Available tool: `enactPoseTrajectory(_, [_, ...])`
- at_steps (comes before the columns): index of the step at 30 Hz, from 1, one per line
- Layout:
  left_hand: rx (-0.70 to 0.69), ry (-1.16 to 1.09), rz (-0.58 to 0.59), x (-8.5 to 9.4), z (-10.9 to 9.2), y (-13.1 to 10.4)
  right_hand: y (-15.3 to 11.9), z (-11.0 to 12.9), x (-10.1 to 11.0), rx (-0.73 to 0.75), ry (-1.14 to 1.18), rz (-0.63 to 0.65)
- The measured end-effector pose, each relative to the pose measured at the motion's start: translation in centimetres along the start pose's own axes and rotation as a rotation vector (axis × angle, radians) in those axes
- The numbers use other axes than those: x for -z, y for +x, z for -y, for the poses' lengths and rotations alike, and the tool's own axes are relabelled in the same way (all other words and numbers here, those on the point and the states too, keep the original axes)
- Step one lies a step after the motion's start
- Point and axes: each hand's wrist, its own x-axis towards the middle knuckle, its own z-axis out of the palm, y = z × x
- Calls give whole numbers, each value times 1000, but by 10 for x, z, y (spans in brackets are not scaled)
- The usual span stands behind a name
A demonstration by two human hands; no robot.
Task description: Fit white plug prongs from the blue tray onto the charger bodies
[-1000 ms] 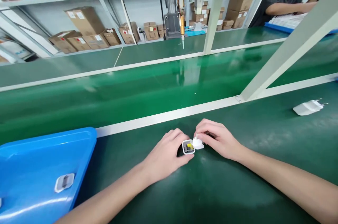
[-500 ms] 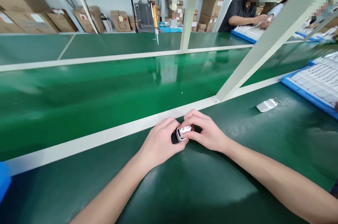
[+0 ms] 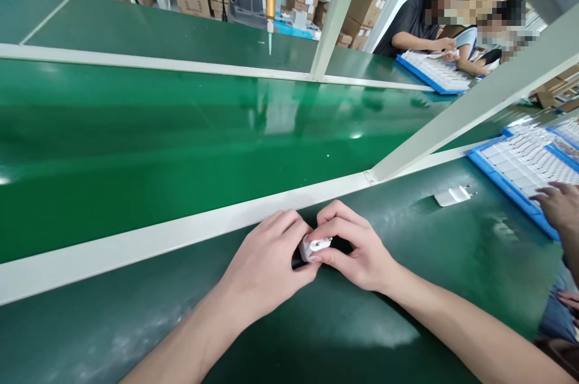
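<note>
Both my hands meet over a small white charger on the dark green bench mat. My left hand wraps its body from the left. From the right, my right hand pinches its white cap with fingers and thumb. The cap sits against the body; most of the charger is hidden by my fingers.
Another white charger with two pins lies to the right. A blue tray of white parts stands at the right edge, with a co-worker's hand on it. A glossy green conveyor belt runs behind a white rail. Two people work at the far side.
The cap, held apart from the open body one second ago, is now pressed onto it. The view has swung right: the blue bin at left is gone, the tray at right has appeared.
</note>
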Motion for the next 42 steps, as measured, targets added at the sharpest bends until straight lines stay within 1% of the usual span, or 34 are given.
enactPoseTrajectory(7, [7,14,22,0,-1,1,-3,3,1,-68,-47,15])
enactPoseTrajectory(12, [25,-15,24,1,-3,2,-4,3,-3,-140,36,5])
enactPoseTrajectory(17, [61,-70,30,5,-5,1,-7,-3,-8,-81,44,-67])
enactPoseTrajectory(21, [49,-85,18,6,-6,1,-8,-2,-6,-74,6,-36])
enactPoseTrajectory(25, [52,-149,31,5,-4,1,-8,1,-4,-16,-134,-21])
enactPoseTrajectory(27, [66,-164,32,5,-3,1,-9,0,-4,-54,-125,-30])
enactPoseTrajectory(30, [94,-173,33,5,-3,1,-10,-3,-5,-149,0,-106])
enactPoseTrajectory(33, [108,-174,32,7,-5,2,-10,-3,-3,-152,41,-240])
enactPoseTrajectory(35, [100,-152,25,7,-7,2,-7,0,0,-158,29,-268])
enactPoseTrajectory(37, [91,-111,22,7,-8,2,-4,3,3,-189,71,-206])
enactPoseTrajectory(40, [89,-77,15,6,-8,2,1,9,10,-260,247,-46])
enactPoseTrajectory(42, [96,-79,20,6,-8,2,3,12,14,-282,285,33])
